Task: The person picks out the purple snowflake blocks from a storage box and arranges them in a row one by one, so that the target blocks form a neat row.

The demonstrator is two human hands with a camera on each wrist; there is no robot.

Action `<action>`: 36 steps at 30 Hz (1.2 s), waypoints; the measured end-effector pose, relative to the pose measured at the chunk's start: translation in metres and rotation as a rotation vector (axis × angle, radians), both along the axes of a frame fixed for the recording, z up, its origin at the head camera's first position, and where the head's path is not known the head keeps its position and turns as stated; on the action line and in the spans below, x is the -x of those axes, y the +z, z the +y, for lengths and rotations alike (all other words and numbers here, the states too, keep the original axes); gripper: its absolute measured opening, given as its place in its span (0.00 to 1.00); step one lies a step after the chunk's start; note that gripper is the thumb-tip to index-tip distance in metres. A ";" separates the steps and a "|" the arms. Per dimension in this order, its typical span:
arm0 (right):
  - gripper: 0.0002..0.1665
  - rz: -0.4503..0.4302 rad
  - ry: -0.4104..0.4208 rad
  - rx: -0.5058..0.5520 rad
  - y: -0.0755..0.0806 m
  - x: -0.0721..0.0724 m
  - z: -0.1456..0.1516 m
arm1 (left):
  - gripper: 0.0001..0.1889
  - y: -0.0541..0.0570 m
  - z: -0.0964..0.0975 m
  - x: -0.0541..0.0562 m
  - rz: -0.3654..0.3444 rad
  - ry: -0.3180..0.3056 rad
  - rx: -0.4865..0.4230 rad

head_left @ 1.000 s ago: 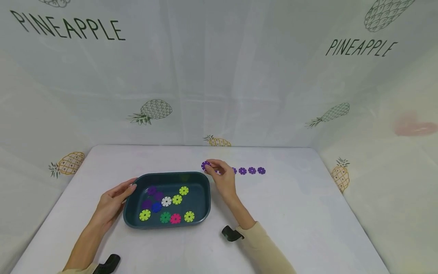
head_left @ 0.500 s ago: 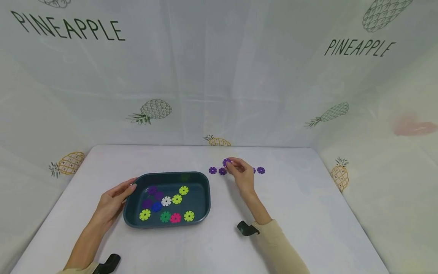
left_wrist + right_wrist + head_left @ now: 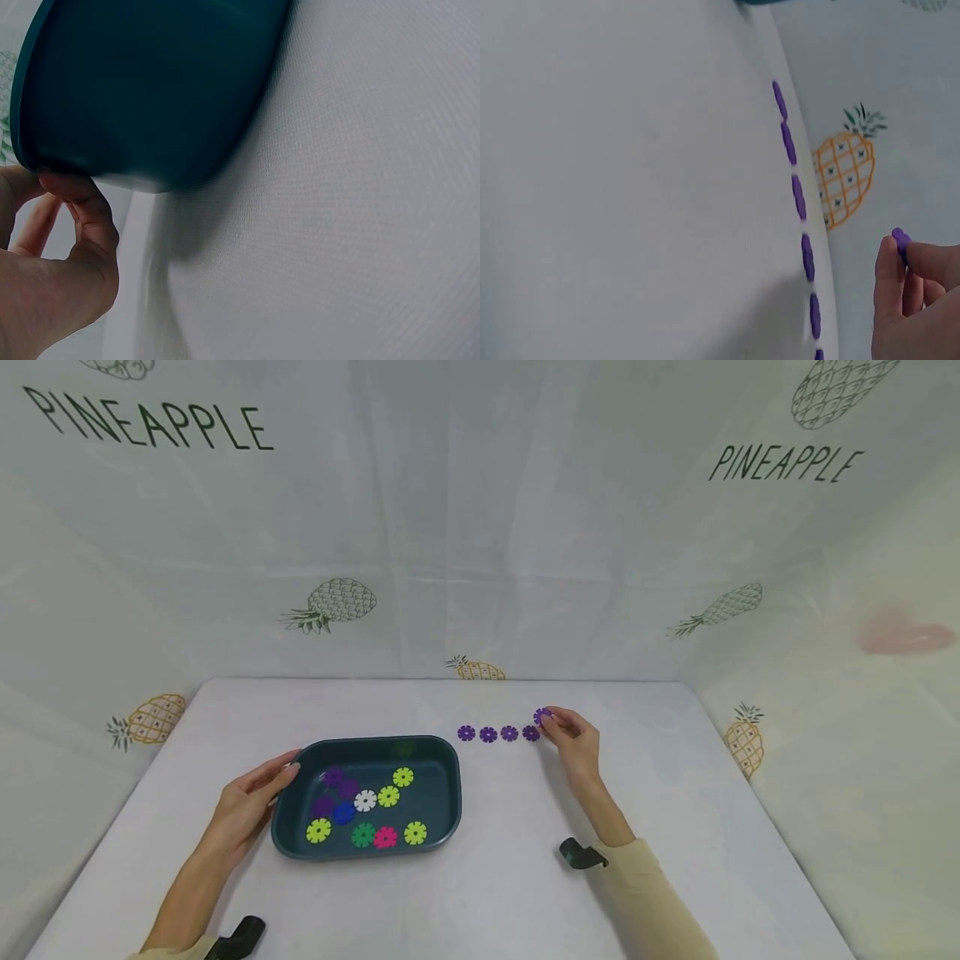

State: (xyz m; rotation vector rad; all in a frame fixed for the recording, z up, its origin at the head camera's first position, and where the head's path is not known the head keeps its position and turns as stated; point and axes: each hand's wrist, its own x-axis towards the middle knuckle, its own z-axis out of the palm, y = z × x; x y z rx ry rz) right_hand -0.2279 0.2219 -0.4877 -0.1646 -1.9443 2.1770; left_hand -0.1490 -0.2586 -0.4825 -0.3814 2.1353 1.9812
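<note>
My left hand (image 3: 243, 810) grips the left end of a dark teal tray (image 3: 438, 781), its thumb over the rim. In the left wrist view the fingers (image 3: 90, 206) pinch the tray's edge. Inside lie flower-shaped plastic discs: several yellow ones (image 3: 402, 777), a white (image 3: 364, 801), a green (image 3: 362, 835), a pink (image 3: 385, 837), a blue (image 3: 343, 812) and purple ones (image 3: 348, 788). My right hand (image 3: 579, 750) pinches a purple flower-shaped disc (image 3: 542, 716) between thumb and fingertips, raised above a row of purple discs (image 3: 487, 735). That hand hides the row's right end in the head view.
The white table (image 3: 480, 902) reaches back to a hanging cloth (image 3: 480, 527) printed with pineapples. Cloth also closes off both sides. Black wrist mounts (image 3: 581, 853) stick out at the cuffs, the right one close over the table.
My right hand has carried the purple disc rightward along the row, uncovering the row's left discs. The left hand and the tray have stayed in place.
</note>
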 end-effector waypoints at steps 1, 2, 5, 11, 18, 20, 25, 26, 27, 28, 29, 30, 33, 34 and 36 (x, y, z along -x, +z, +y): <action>0.18 -0.008 -0.008 -0.005 0.000 0.000 0.004 | 0.31 0.000 0.000 0.000 0.002 0.000 -0.001; 0.18 -0.015 -0.015 -0.009 0.000 -0.001 0.009 | 0.31 0.000 0.000 0.000 0.003 0.000 0.000; 0.19 -0.045 -0.045 -0.031 -0.001 -0.002 0.021 | 0.32 0.000 0.000 0.000 0.004 0.000 0.005; 0.20 -0.104 -0.100 -0.086 -0.002 -0.004 0.042 | 0.32 0.000 0.000 0.001 0.001 -0.003 0.014; 0.20 -0.177 -0.150 -0.174 -0.008 -0.005 0.065 | 0.28 -0.002 0.000 0.000 0.005 0.004 -0.015; 0.20 -0.207 -0.163 -0.242 -0.009 -0.006 0.070 | 0.29 -0.002 0.000 0.000 0.005 0.003 -0.013; 0.20 -0.252 -0.162 -0.348 -0.012 -0.007 0.080 | 0.31 -0.001 0.000 0.000 0.001 0.000 0.017; 0.19 -0.253 -0.159 -0.357 -0.012 -0.007 0.081 | 0.31 -0.001 0.000 0.000 0.001 0.000 0.021; 0.19 -0.257 -0.162 -0.373 -0.013 -0.006 0.083 | 0.31 -0.001 0.000 0.000 0.002 0.002 0.021; 0.18 -0.256 -0.162 -0.389 -0.013 -0.005 0.084 | 0.31 -0.001 0.000 0.000 0.002 0.002 0.022; 0.18 -0.257 -0.162 -0.409 -0.014 -0.004 0.085 | 0.31 -0.001 0.000 0.000 0.001 0.002 0.021; 0.18 -0.254 -0.162 -0.433 -0.014 -0.002 0.085 | 0.32 -0.001 0.000 0.000 0.001 0.003 0.021; 0.16 -0.244 -0.162 -0.536 -0.014 0.001 0.087 | 0.32 -0.001 0.000 -0.001 -0.001 0.006 0.027; 0.15 -0.234 -0.158 -0.573 -0.014 0.002 0.087 | 0.31 -0.001 0.000 0.000 0.000 0.005 0.032; 0.15 -0.214 -0.155 -0.649 -0.015 0.005 0.088 | 0.31 -0.001 0.000 0.000 -0.002 0.011 0.032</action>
